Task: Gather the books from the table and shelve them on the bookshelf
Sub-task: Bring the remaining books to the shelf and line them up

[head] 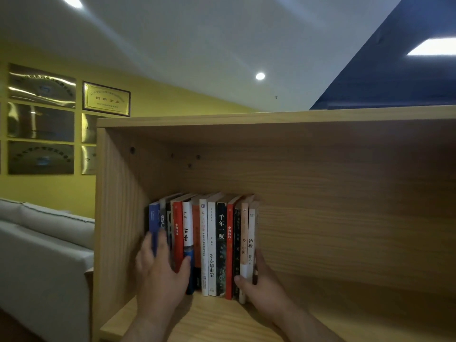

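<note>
A row of several books (217, 245) stands upright at the left end of a wooden bookshelf (320, 218) compartment, spines facing me. My left hand (160, 270) lies flat against the spines of the leftmost books, fingers spread, thumb on a blue-and-white book. My right hand (259, 282) clasps the right end of the row, thumb across the front of the last pale books (248, 243) and fingers behind them. The table is out of view.
To the right of the row the shelf board (357, 314) runs on bare. The shelf's left side panel (116, 218) stands close to the books. A grey sofa (44, 248) sits left of the shelf, below framed plaques (106, 98) on a yellow wall.
</note>
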A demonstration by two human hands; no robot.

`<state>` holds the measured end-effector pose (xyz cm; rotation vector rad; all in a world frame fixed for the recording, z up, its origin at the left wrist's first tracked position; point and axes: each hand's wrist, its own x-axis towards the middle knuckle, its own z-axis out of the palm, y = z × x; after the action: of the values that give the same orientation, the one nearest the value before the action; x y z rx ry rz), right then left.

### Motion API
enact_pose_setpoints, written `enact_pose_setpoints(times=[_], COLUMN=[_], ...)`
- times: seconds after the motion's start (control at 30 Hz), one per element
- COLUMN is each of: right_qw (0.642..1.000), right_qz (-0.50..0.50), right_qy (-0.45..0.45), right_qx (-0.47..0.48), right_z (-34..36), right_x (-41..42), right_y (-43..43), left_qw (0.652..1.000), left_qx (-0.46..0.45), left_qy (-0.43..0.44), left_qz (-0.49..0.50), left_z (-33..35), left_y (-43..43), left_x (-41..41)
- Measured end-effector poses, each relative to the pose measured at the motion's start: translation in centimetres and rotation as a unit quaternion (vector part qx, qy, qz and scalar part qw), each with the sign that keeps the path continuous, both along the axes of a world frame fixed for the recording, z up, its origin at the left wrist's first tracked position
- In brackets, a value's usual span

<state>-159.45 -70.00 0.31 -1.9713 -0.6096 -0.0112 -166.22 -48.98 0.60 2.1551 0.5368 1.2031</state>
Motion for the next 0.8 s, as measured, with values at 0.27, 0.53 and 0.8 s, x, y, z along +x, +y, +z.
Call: enact_pose_setpoints(times=[0.27, 0.53, 0.8], right_qw=[0.993, 0.993, 0.994], right_qz=[0.018, -0.019, -0.018], right_qy=[-0.023, -0.081, -0.088], right_qx=[-0.118, -0.086, -0.060], right_z=[0.7, -0.3, -0.9], right_x=[0.4, 1.4, 1.7], right_y=[0.5, 0.6, 0.5], left_qw=[0.989, 0.985, 0.985], left_qx=[0.009, 0.038, 0.061], left_qy=[0.084, 0.145, 0.144], left_qz=[-0.119, -0.091, -0.077], left_z=[-0.3, -0.9, -1.2], left_y=[0.1, 1.1, 1.5], left_x=[1.7, 2.9, 2.9])
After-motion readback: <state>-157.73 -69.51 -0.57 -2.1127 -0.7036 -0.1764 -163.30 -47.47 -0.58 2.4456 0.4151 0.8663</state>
